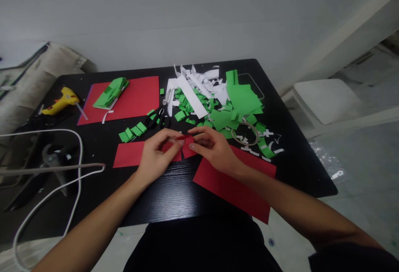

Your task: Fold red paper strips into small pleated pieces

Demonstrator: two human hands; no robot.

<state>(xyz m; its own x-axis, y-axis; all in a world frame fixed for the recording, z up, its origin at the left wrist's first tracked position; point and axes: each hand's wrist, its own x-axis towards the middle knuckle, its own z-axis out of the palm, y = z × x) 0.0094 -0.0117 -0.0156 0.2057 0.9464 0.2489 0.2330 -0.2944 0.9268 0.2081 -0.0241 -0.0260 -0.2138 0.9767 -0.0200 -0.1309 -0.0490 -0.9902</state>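
Between my two hands is a small piece of red paper, held near the middle of the black table. My left hand pinches its left side with thumb and fingers, and my right hand grips its right side. Under my left hand lies a red paper strip. A larger red sheet lies beneath my right hand and forearm, reaching past the table's front edge. Black-handled scissors lie just beyond my left hand, beside several small green paper pieces.
White paper strips and green scraps are heaped at the back right, with a tape ring in front. A folded green bundle rests on a red sheet. A yellow glue gun and white cable are at left.
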